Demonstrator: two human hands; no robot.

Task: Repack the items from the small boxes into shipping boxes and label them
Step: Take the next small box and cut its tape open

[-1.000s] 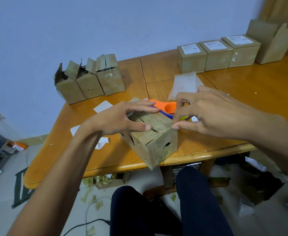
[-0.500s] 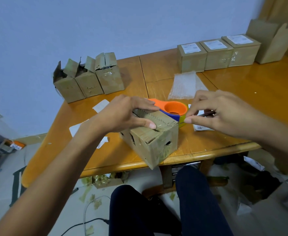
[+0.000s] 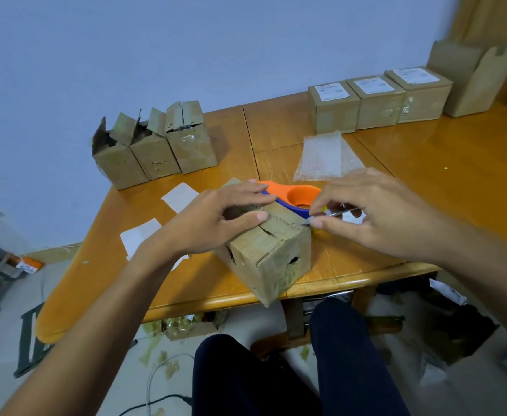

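A worn, taped small cardboard box [image 3: 271, 259] sits tilted at the table's front edge. My left hand [image 3: 213, 217] lies over its top, fingers across the far flap and thumb pressed on the seam, holding it steady. My right hand [image 3: 375, 214] pinches a thin blade [image 3: 336, 214], whose tip touches the box's top right edge. Along the top seam runs a line of cuts. Three sealed shipping boxes with white labels [image 3: 378, 100] stand in a row at the back right.
An orange and blue tape dispenser [image 3: 301, 198] lies just behind the box. Bubble wrap [image 3: 324, 157] lies further back. Three opened small boxes [image 3: 156, 148] stand at the back left, with paper slips [image 3: 180, 195] in front of them. Folded cardboard [image 3: 471, 79] leans at the far right.
My right hand pulled the blade away to the right, then brought it back to the box's top right edge. My left hand has stayed on the box top.
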